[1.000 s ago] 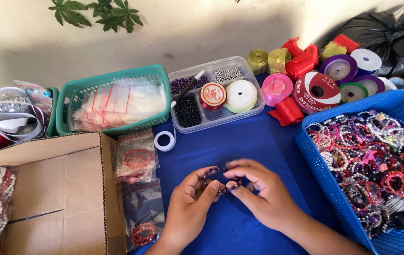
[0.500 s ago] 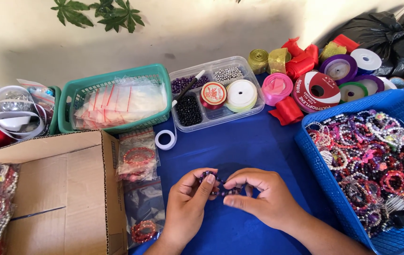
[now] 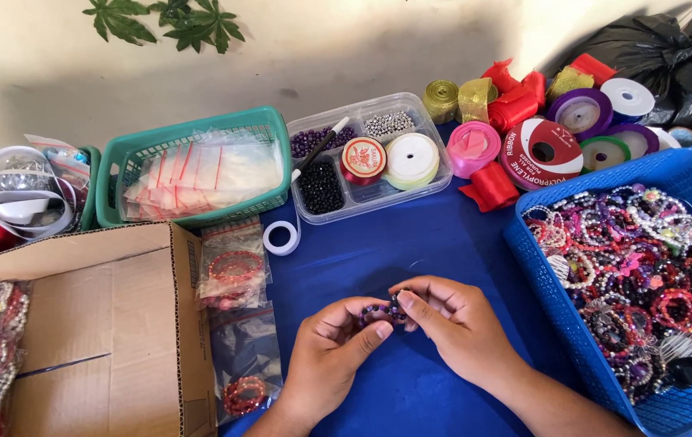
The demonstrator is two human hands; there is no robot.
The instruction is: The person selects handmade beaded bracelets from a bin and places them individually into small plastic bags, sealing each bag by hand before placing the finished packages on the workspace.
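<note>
While both hands pinch the dark purple bead bracelet [image 3: 382,311] between them, the left hand's fingers [image 3: 362,333] close under it and the right hand's fingers [image 3: 419,303] clamp its upper edge, holding it just above the blue counter [image 3: 410,243]. To do this well, I judge the grip should stay light on the beads and firm on the elastic, with the strand kept low over the cloth so any loose bead lands there. Around them lie bagged bracelets [image 3: 237,271] to the left, a cardboard box [image 3: 79,324] beyond, and a blue basket [image 3: 548,283] of finished bracelets on the right. Compared with half a second ago, the hands sit closer together and the bracelet is bunched tighter.
</note>
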